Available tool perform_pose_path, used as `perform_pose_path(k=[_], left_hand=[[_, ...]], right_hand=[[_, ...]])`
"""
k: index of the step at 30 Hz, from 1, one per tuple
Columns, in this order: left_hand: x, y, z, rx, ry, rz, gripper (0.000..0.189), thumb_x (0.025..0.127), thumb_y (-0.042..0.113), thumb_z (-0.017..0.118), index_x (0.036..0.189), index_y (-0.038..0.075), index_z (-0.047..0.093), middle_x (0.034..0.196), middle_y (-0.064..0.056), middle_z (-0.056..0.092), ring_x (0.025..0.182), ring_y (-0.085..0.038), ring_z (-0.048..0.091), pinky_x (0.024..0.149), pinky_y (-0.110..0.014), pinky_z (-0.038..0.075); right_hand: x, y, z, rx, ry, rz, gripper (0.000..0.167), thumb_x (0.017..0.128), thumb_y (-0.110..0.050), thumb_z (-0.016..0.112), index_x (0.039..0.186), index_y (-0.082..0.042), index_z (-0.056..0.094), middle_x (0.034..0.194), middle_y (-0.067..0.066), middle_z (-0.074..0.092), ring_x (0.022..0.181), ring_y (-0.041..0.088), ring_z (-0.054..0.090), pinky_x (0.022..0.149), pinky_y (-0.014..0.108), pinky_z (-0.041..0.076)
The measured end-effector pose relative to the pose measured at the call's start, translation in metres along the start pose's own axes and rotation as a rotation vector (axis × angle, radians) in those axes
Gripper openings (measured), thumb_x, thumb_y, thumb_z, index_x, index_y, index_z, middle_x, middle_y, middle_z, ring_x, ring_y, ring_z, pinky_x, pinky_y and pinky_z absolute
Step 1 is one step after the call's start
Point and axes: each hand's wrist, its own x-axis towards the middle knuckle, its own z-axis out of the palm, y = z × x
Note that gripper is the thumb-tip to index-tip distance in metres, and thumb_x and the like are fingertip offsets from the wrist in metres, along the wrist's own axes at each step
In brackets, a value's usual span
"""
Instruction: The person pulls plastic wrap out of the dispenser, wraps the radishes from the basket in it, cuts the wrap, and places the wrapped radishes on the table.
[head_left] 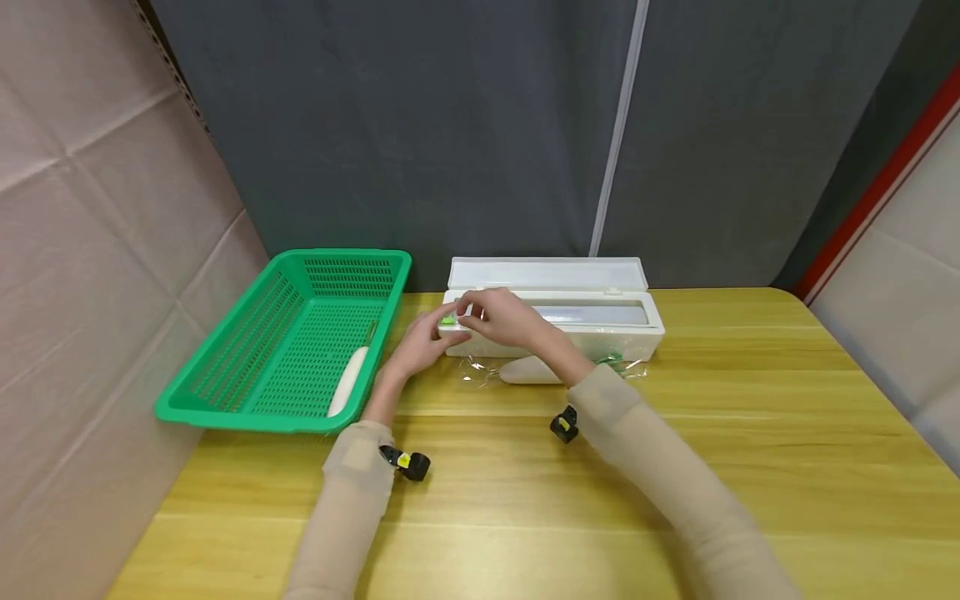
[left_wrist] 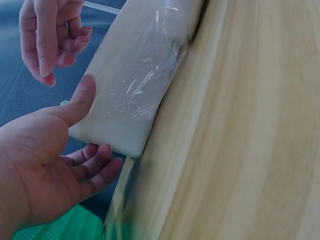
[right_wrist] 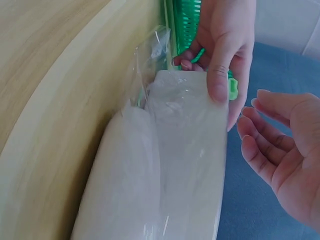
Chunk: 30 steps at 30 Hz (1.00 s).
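Note:
A white cling film dispenser box (head_left: 630, 340), lid raised, stands at the table's back with a film roll (head_left: 592, 314) inside. My left hand (head_left: 420, 343) holds its left end, thumb on the front face in the left wrist view (left_wrist: 45, 160). Close by the thumb is a green slider (right_wrist: 233, 89). My right hand (head_left: 504, 317) hovers over that end, fingers loosely bent with nothing between them in the right wrist view (right_wrist: 285, 145). Along the box's front lies a white radish (head_left: 528, 371) in clear film (head_left: 476, 371), partly hidden by my right forearm.
A green perforated basket (head_left: 217, 421) stands left of the box, with another white radish (head_left: 349, 382) lying inside along its right wall. Behind the wooden table (head_left: 480, 500) hangs a dark grey curtain (head_left: 420, 150). A pale wall covering (head_left: 97, 250) borders the left side.

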Motion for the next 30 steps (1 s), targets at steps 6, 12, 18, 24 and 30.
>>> perform_pose_path(k=[6,12,18,24,30], left_hand=[[0.001,-0.004,0.000,-0.045,0.008,0.025,0.054,0.096,0.023,0.072,0.144,0.009,0.055,0.075,-0.006,0.051,0.068,-0.020,0.047,0.067,-0.033,0.041],[0.001,-0.008,0.002,-0.091,0.032,0.062,0.048,0.095,0.015,0.072,0.139,0.003,0.057,0.087,-0.009,0.055,0.061,-0.015,0.045,0.063,-0.029,0.041],[0.001,-0.009,0.003,-0.103,0.047,0.075,0.043,0.094,0.012,0.072,0.134,0.002,0.059,0.094,-0.013,0.058,0.062,-0.015,0.045,0.064,-0.029,0.041],[0.002,-0.010,0.003,-0.121,0.047,0.070,0.040,0.094,0.012,0.072,0.132,0.002,0.060,0.097,-0.013,0.060,0.063,-0.015,0.046,0.063,-0.029,0.042],[0.003,-0.011,0.002,-0.142,0.019,0.048,0.043,0.096,0.016,0.071,0.137,0.007,0.060,0.094,-0.010,0.059,0.057,-0.015,0.044,0.058,-0.027,0.040]], right_hand=[[0.011,-0.003,0.010,-0.035,-0.033,0.036,0.018,0.098,-0.014,0.067,0.112,-0.003,0.072,0.088,0.006,0.070,0.074,0.017,0.062,0.068,0.029,0.050],[0.020,-0.006,0.019,-0.106,-0.050,0.082,0.022,0.097,-0.018,0.070,0.115,-0.005,0.072,0.086,0.003,0.066,0.074,0.016,0.059,0.066,0.029,0.049],[0.025,-0.008,0.025,-0.189,-0.033,0.097,0.018,0.098,-0.019,0.069,0.109,-0.005,0.074,0.089,0.004,0.068,0.077,0.016,0.061,0.067,0.029,0.051],[0.027,-0.010,0.026,-0.220,-0.017,0.115,0.014,0.097,-0.018,0.069,0.102,-0.005,0.074,0.095,0.007,0.070,0.087,0.020,0.066,0.074,0.035,0.055],[0.026,-0.008,0.027,-0.209,0.013,0.097,0.012,0.097,-0.015,0.070,0.100,-0.004,0.074,0.098,0.008,0.071,0.090,0.023,0.068,0.077,0.035,0.056]])
